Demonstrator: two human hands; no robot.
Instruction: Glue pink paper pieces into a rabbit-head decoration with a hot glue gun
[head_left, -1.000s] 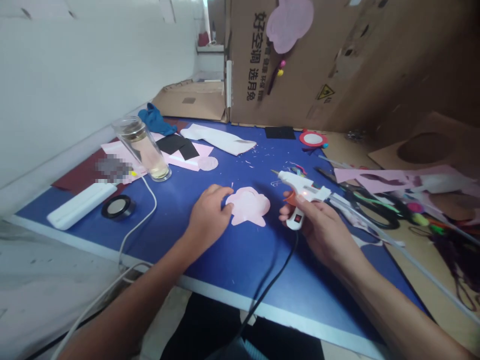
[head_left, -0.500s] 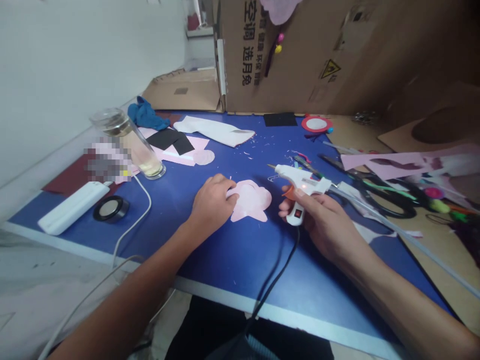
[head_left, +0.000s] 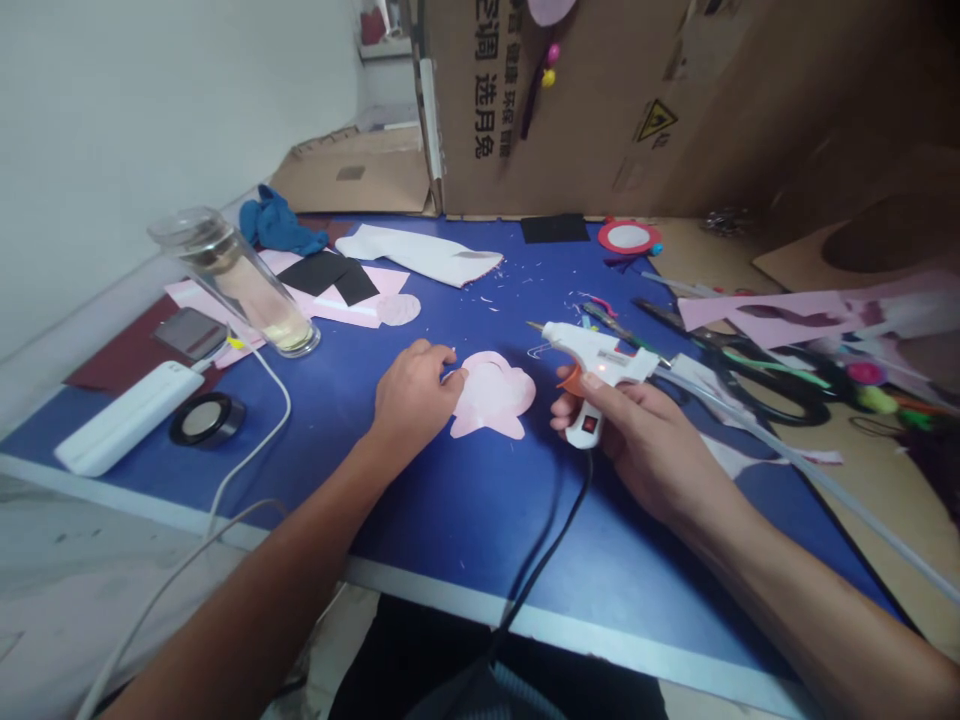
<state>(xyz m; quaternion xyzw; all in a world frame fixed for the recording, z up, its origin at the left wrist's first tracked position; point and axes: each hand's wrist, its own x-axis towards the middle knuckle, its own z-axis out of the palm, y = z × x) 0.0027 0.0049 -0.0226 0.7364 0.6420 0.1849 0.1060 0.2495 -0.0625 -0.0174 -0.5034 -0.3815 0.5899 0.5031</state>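
Note:
A pale pink flower-shaped paper cutout [head_left: 491, 392] lies on the blue tabletop, with a small curved slit or raised edge near its top. My left hand [head_left: 417, 392] is at its left edge, thumb and forefinger closed at the left petal, which they partly hide. To the right of the flower, my right hand [head_left: 637, 430] is wrapped round a white hot glue gun [head_left: 600, 355]. The gun's orange trigger is under my fingers, its metal tip points left, and a small light glows on its side. A long clear glue stick [head_left: 795, 455] trails from its back.
At left are a tilted-looking glass bottle [head_left: 259, 290], a white power strip [head_left: 124, 420], black tape roll [head_left: 206, 420] and cable. Scissors [head_left: 772, 390] and paper scraps lie at right. Cardboard [head_left: 585, 120] stands behind; a red-rimmed white disc [head_left: 628, 237] lies before it.
The view has shifted slightly, so everything sits a little further left. My left fingers have eased slightly at the flower's petal. The right hand still holds the glue gun.

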